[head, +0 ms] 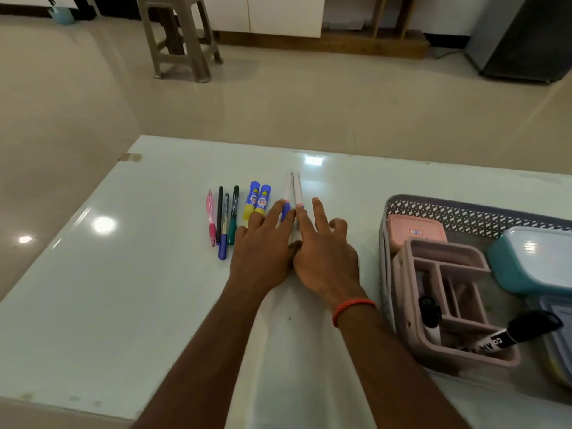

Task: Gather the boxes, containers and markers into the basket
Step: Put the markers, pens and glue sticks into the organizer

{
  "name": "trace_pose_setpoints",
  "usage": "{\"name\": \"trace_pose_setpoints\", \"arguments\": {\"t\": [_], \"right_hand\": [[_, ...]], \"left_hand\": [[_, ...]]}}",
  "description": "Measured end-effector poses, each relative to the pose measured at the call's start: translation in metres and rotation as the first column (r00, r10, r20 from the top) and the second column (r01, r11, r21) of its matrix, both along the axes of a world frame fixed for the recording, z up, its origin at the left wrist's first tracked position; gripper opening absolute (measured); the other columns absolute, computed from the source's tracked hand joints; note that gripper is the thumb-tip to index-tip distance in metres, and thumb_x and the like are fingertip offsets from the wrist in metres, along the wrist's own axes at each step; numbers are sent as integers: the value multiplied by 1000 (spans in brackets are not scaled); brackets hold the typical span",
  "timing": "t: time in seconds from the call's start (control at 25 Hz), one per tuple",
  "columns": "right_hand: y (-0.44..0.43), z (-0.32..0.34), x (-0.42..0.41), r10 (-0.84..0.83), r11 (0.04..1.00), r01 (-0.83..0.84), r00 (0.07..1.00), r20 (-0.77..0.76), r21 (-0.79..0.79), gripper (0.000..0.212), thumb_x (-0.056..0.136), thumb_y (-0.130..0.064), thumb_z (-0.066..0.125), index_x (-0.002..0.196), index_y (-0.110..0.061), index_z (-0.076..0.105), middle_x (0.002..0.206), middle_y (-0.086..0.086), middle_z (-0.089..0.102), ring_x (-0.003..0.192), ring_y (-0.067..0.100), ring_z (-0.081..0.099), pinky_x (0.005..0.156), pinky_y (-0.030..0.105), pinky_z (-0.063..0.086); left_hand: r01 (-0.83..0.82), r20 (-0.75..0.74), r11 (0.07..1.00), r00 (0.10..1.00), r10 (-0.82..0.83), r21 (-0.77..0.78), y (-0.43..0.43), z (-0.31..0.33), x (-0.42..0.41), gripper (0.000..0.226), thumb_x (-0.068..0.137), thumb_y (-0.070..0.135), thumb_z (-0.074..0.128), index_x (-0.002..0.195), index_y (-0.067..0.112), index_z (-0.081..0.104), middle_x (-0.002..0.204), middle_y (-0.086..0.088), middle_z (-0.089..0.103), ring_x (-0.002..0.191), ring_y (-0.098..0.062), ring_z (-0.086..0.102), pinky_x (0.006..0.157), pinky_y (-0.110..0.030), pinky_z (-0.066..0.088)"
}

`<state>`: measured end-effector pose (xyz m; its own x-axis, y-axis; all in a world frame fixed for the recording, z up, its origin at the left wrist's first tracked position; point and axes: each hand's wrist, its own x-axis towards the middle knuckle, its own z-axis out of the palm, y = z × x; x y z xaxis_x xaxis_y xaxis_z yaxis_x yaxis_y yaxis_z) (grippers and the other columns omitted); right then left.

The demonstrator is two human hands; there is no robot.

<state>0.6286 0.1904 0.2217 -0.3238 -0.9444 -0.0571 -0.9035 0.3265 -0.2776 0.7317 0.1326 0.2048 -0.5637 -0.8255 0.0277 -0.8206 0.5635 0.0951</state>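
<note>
Two long white markers lie side by side on the white table, pointing away from me. My left hand and my right hand lie next to each other over their near ends, fingers stretched out flat on them. To the left lie two blue-and-yellow glue sticks and a row of pens: pink, black, blue and green. The grey perforated basket stands at the right. It holds a pink box, a teal container and a mauve organiser with two black-capped markers.
The table's far edge runs just beyond the markers, its left edge falls off diagonally. On the floor beyond stand a plastic stool, white cabinets and a grey fridge at the far right.
</note>
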Motion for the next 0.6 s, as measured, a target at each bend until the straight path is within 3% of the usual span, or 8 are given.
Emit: {"name": "trace_pose_setpoints", "arguments": {"t": [0.12,0.24,0.32,0.48,0.6], "right_hand": [[3,2,2,8,999,-5,998,-58,40,60,97,-33,45,153,-24,24,154,-1,35,136,31,30,84,40,50],[12,10,2,-40,989,19,989,-144,-143,32,98,-33,47,126,-19,52,112,4,64,106,26,54,64,33,39],[21,16,3,-21,989,-6,983,-183,-149,22,96,-30,53,115,-17,55,101,7,66,93,27,62,61,33,37],[38,38,6,7,993,-24,990,-138,-116,38,91,-21,57,126,-13,47,102,10,66,91,32,65,64,35,45],[59,68,13,24,969,-67,983,-181,-237,23,85,-25,59,105,-19,50,77,1,55,73,25,59,53,28,29]], "left_hand": [[-16,-106,1000,994,19,26,2,5,7,47,96,44,51,140,26,49,154,-1,38,133,-25,38,103,-44,41],[-7,-261,999,965,-5,-43,4,12,14,24,92,39,60,105,22,71,112,-1,66,104,-23,55,87,-42,49],[-6,-307,1000,952,-4,-30,9,13,17,19,86,35,68,92,17,69,94,-3,66,88,-24,59,75,-41,50],[38,-397,999,917,-23,28,16,18,18,13,78,21,74,83,14,64,81,-3,68,73,-26,64,67,-40,51],[33,-530,998,846,-59,-59,19,32,22,13,74,15,76,80,17,65,74,3,68,64,-19,64,64,-36,53]]}}
